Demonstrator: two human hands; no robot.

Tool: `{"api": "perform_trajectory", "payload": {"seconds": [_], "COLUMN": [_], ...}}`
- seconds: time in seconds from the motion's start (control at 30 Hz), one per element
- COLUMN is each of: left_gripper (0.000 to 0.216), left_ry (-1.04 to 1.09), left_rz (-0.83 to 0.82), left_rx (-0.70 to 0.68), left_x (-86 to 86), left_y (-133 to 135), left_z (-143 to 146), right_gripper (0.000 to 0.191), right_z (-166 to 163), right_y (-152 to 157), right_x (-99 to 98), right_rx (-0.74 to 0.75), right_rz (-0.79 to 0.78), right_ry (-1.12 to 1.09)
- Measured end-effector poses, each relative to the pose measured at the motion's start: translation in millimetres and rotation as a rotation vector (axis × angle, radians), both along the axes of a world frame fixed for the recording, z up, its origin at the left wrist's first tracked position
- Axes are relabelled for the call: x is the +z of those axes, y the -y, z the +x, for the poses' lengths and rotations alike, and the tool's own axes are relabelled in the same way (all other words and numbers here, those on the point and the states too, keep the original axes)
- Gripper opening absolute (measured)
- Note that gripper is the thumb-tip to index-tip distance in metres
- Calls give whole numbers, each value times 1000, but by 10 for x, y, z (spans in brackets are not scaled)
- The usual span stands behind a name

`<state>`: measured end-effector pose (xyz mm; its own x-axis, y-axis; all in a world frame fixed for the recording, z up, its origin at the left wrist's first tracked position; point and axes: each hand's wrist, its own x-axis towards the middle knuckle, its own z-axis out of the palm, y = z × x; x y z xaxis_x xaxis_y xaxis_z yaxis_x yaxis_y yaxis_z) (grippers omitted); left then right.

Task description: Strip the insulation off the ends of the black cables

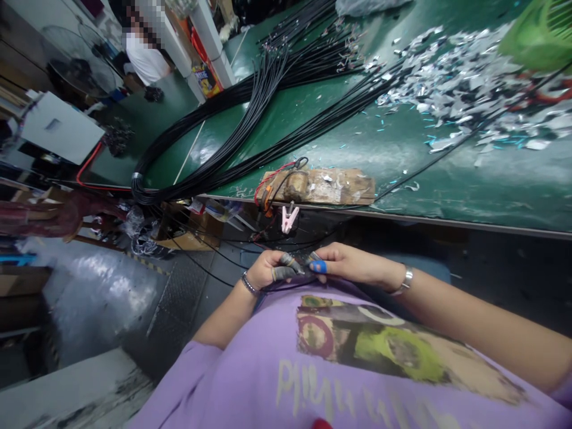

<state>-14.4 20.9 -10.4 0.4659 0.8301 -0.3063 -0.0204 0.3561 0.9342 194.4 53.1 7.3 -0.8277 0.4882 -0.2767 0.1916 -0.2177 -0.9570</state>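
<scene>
Close to my purple shirt, over the table's front edge, my two hands meet with their fingertips almost touching. My left hand point(272, 267) is closed in a pinch, with grey tape or finger covers on its fingers. My right hand point(333, 263) is pinched too, with a blue wrap on one finger and a grey one on another. A thin black cable point(210, 275) comes in from the left, passes under my left wrist and reaches my fingers. The exact piece between the fingertips is dark and mostly hidden.
A large bundle of black cables point(214, 131) curves over the green table point(348, 143). Silvery scraps point(469, 83) lie by a green basket point(536, 36). A wooden block point(344, 186) and pink clip point(289, 219) sit at the edge. A person point(145, 56) is behind, left.
</scene>
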Motion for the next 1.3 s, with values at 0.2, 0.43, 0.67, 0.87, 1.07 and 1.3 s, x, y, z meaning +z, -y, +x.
{"api": "perform_trajectory", "payload": {"seconds": [0.2,0.43,0.67,0.87,1.07,1.3], "left_gripper": [50,51,52,53,52,52], "left_ry": [-17,-27,40,33,15,4], "left_rz": [-1,-46,-73,-118,-156,-172], "left_rx": [-73,-124,-68,-116,-208,-271], "left_x": [29,56,-14,-24,-16,-30], "left_y": [-35,-61,-105,-165,-202,-234], "left_z": [-4,1,-10,-34,-43,-41], "right_gripper": [57,55,53,54,52,51], "right_z": [43,15,-44,-49,9,-5], "right_y": [-6,-64,-59,-75,-151,-165], "right_x": [69,110,76,62,100,97], "right_rx": [119,213,78,-45,171,281], "right_rz": [-104,1,79,49,85,126], "right_ry": [11,28,37,3,28,72]}}
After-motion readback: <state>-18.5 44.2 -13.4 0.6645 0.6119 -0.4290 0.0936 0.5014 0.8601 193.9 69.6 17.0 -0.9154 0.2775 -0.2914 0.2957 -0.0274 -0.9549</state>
